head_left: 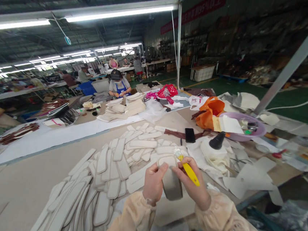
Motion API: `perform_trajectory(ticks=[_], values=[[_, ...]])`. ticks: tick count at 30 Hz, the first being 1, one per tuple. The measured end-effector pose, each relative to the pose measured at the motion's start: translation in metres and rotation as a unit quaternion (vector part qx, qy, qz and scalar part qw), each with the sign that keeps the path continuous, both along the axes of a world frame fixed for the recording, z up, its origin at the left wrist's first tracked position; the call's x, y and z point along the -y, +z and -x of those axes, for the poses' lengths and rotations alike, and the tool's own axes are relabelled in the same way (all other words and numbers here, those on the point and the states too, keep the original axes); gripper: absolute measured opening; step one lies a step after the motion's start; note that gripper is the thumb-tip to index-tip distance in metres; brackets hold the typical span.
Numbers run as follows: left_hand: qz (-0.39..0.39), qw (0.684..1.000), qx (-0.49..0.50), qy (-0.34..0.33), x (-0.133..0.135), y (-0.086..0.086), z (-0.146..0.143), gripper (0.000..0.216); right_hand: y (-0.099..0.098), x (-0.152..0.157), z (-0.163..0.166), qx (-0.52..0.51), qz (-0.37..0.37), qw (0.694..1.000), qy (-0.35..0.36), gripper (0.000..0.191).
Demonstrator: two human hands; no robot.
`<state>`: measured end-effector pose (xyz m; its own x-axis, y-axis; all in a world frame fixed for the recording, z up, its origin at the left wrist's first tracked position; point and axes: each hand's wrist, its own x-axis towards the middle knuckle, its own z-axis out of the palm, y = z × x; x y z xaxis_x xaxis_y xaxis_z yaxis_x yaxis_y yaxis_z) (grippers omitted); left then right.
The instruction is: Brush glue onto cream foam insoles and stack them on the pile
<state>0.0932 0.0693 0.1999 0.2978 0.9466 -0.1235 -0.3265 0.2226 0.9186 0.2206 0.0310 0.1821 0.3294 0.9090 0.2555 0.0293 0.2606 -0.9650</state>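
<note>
My left hand is closed on the left edge of a flat grey-beige piece with rounded corners, thumb on top. My right hand holds a yellow-handled brush, its whitish bristles pointing up and away from me. The fingertips of that hand also touch the piece's right edge. To the left and ahead lies a large heap of similar pale strips, some in leaning stacks. Right of my hands stands a white bottle with a black cone top, on pale cloth.
A black phone lies beyond my hands. Farther right are a purple basin, an orange bag and pale scraps. A metal post rises at the table's right. Across the table sits a co-worker in a blue apron.
</note>
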Motion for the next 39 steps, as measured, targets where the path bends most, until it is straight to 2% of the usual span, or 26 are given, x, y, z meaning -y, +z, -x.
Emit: perform_trajectory(ticks=[4,7,12,16,20,26,30,39], values=[[0.028,0.999,0.02,0.02,-0.008,0.008,0.003,0.036,-0.004,0.002,-0.003,0.027,0.014,0.998,0.06,0.036],[0.055,0.994,0.071,0.069,-0.026,0.013,0.01,0.028,-0.012,0.007,-0.008,0.066,0.036,0.993,0.089,0.035],[0.126,0.959,0.16,0.198,-0.066,0.013,0.031,0.009,-0.024,0.013,-0.014,0.105,0.068,0.988,0.089,0.031],[0.169,0.935,0.171,0.261,-0.079,0.008,0.042,0.009,-0.027,0.013,-0.014,0.084,0.09,0.99,0.061,0.034],[0.196,0.925,0.166,0.28,-0.078,0.0,0.047,0.012,-0.029,0.015,-0.011,0.063,0.099,0.992,0.054,0.035],[0.195,0.919,0.168,0.298,-0.074,-0.011,0.051,0.015,-0.035,0.018,-0.01,0.06,0.105,0.991,0.053,0.035],[0.205,0.904,0.197,0.318,-0.072,-0.013,0.05,0.012,-0.036,0.019,-0.01,0.062,0.115,0.99,0.052,0.035],[0.211,0.901,0.216,0.311,-0.07,-0.017,0.046,0.01,-0.035,0.021,-0.015,0.121,0.112,0.986,0.022,0.033]])
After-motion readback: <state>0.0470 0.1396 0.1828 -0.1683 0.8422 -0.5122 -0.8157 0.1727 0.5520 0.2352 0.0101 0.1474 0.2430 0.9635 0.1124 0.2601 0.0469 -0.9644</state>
